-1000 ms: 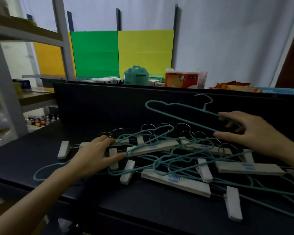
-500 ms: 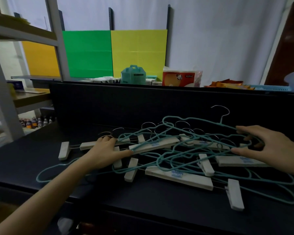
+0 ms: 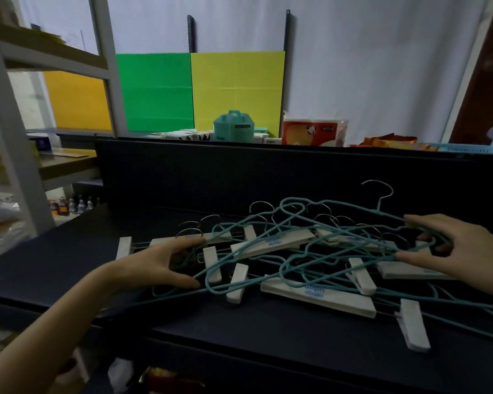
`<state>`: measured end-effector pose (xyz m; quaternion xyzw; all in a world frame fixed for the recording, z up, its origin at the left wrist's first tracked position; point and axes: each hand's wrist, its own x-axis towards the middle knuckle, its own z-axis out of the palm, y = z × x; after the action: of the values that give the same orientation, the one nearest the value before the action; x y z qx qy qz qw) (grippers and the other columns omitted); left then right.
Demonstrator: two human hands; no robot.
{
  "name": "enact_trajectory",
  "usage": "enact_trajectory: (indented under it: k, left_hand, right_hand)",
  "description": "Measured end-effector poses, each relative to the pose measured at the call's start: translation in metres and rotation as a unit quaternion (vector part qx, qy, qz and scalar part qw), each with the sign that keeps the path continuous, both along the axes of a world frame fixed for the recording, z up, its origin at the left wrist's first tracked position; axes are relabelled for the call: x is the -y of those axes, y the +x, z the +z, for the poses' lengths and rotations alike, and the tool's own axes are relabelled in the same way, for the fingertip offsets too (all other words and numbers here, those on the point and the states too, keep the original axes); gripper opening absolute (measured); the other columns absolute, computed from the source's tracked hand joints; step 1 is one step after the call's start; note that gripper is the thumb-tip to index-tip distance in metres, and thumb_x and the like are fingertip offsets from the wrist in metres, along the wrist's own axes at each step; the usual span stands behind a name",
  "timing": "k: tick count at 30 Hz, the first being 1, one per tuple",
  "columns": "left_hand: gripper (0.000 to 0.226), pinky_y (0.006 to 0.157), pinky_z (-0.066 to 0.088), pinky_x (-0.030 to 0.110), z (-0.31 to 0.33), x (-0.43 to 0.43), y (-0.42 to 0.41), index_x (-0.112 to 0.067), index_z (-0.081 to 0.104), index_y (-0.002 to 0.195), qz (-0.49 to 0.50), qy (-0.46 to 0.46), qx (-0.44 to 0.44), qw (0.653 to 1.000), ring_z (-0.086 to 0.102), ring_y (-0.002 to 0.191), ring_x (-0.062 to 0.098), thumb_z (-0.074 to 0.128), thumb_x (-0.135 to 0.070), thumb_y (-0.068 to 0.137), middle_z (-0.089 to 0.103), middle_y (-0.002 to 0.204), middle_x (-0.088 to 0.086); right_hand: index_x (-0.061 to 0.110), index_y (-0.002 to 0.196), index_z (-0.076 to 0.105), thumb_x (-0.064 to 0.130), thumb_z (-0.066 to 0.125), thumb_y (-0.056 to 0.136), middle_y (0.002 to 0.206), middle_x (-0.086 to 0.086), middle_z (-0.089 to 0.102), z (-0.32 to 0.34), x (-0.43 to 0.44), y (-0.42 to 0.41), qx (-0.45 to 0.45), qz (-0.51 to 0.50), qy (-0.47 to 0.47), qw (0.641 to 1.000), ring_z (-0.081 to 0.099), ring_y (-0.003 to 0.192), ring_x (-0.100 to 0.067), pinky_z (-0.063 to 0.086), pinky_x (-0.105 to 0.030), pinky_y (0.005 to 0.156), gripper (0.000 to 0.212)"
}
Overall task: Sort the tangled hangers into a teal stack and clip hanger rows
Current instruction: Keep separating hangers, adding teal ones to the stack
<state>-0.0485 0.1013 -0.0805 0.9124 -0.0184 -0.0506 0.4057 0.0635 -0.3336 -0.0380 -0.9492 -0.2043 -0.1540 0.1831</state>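
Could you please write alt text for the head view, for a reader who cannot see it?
A left hand and right hand reach into tangled teal wire hangers and white clip hangers on a dark table; the right grips one teal hanger.

Bare dark surface (image 3: 268, 342) lies open in front and left of the tangled teal wire hangers (image 3: 293, 199) and white wooden clip hangers (image 3: 319, 298). A dark upright back panel (image 3: 211, 177) walls the far side; a grey shelving post (image 3: 15, 172) stands further left.

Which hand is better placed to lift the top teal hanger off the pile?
Right: the right hand grips the top teal hanger near its hook; the left hand rests on clip hangers.
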Motion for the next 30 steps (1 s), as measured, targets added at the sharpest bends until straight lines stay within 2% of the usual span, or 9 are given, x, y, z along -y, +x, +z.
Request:
enact_trajectory:
  k: [5, 8, 11, 15, 18, 21, 23, 27, 30]
  left_hand:
    - [0.076, 0.093, 0.043, 0.019, -0.004, 0.002, 0.002, -0.039, 0.033, 0.134, 0.026, 0.03, 0.06, 0.997, 0.048, 0.11, -0.001, 0.074, -0.021, 0.073, 0.044, 0.121, -0.021]
    - [0.077, 0.093, 0.045, 0.026, 0.005, 0.003, 0.002, -0.038, 0.039, 0.13, 0.048, 0.016, 0.114, 0.992, 0.051, 0.108, 0.005, 0.075, -0.033, 0.063, 0.048, 0.122, -0.015]
    - [0.084, 0.087, 0.044, 0.019, 0.017, 0.004, 0.003, -0.036, 0.04, 0.127, 0.04, 0.017, 0.164, 0.986, 0.051, 0.107, -0.004, 0.07, -0.046, 0.05, 0.049, 0.122, -0.019]
    - [0.076, 0.077, 0.044, 0.016, 0.03, 0.012, 0.005, -0.037, 0.044, 0.127, 0.016, -0.007, 0.198, 0.98, 0.053, 0.095, -0.011, 0.076, -0.033, 0.059, 0.052, 0.115, -0.024]
    - [0.07, 0.072, 0.046, 0.011, 0.042, 0.024, 0.009, -0.037, 0.045, 0.127, -0.018, 0.008, 0.217, 0.976, 0.055, 0.087, -0.006, 0.076, -0.03, 0.065, 0.055, 0.106, -0.013]
    - [0.069, 0.073, 0.046, 0.012, 0.047, 0.046, 0.018, -0.042, 0.045, 0.125, -0.052, 0.037, 0.227, 0.972, 0.056, 0.084, 0.002, 0.077, -0.036, 0.064, 0.058, 0.098, -0.016]
    - [0.069, 0.074, 0.045, 0.012, 0.048, 0.067, 0.025, -0.042, 0.044, 0.126, -0.077, 0.035, 0.231, 0.969, 0.056, 0.085, 0.0, 0.077, -0.036, 0.066, 0.057, 0.094, -0.026]
    - [0.074, 0.079, 0.045, 0.015, 0.053, 0.12, 0.046, -0.044, 0.041, 0.129, -0.14, 0.034, 0.242, 0.959, 0.056, 0.093, -0.001, 0.07, -0.055, 0.063, 0.055, 0.101, -0.028]
    - [0.074, 0.078, 0.046, 0.027, 0.053, 0.171, 0.063, -0.044, 0.041, 0.13, -0.166, 0.029, 0.243, 0.955, 0.056, 0.089, 0.009, 0.068, -0.055, 0.063, 0.055, 0.095, -0.018]
  right_hand:
    - [0.032, 0.133, 0.044, 0.103, 0.028, 0.037, 0.114, 0.021, 0.045, 0.0, -0.005, -0.001, 0.006, 0.002, -0.01, 1.0, 0.05, 0.097, -0.008, 0.051, -0.044, 0.087, 0.12]
    - [0.033, 0.132, 0.045, 0.102, 0.029, 0.037, 0.113, 0.02, 0.047, 0.001, -0.007, -0.004, 0.008, 0.003, -0.008, 1.0, 0.052, 0.097, -0.009, 0.052, -0.041, 0.084, 0.119]
    - [0.034, 0.131, 0.046, 0.101, 0.032, 0.036, 0.113, 0.02, 0.048, 0.002, -0.008, -0.009, 0.012, 0.004, -0.002, 1.0, 0.053, 0.098, -0.009, 0.051, -0.039, 0.083, 0.117]
    - [0.032, 0.129, 0.048, 0.095, 0.044, 0.044, 0.111, 0.023, 0.05, 0.007, -0.002, -0.018, 0.011, 0.016, 0.032, 0.999, 0.053, 0.101, -0.008, 0.05, -0.038, 0.085, 0.106]
    - [0.032, 0.128, 0.049, 0.093, 0.05, 0.042, 0.11, 0.035, 0.044, 0.013, 0.011, -0.027, 0.013, 0.023, 0.079, 0.997, 0.053, 0.098, 0.0, 0.046, -0.028, 0.079, 0.105]
    - [0.034, 0.128, 0.047, 0.097, 0.045, 0.036, 0.112, 0.038, 0.043, 0.017, 0.032, -0.036, 0.032, 0.019, 0.121, 0.992, 0.051, 0.099, 0.011, 0.045, -0.017, 0.064, 0.111]
    - [0.037, 0.125, 0.047, 0.095, 0.047, 0.036, 0.114, 0.037, 0.045, 0.019, 0.051, -0.043, 0.04, 0.012, 0.15, 0.988, 0.048, 0.1, 0.019, 0.046, -0.014, 0.066, 0.106]
    - [0.035, 0.126, 0.049, 0.094, 0.049, 0.039, 0.117, 0.034, 0.048, 0.024, 0.099, -0.062, 0.059, -0.014, 0.161, 0.985, 0.048, 0.101, 0.018, 0.043, -0.008, 0.07, 0.105]
    - [0.036, 0.124, 0.05, 0.093, 0.05, 0.037, 0.116, 0.032, 0.049, 0.025, 0.142, -0.082, 0.063, -0.048, 0.167, 0.983, 0.049, 0.098, 0.018, 0.042, -0.004, 0.067, 0.103]
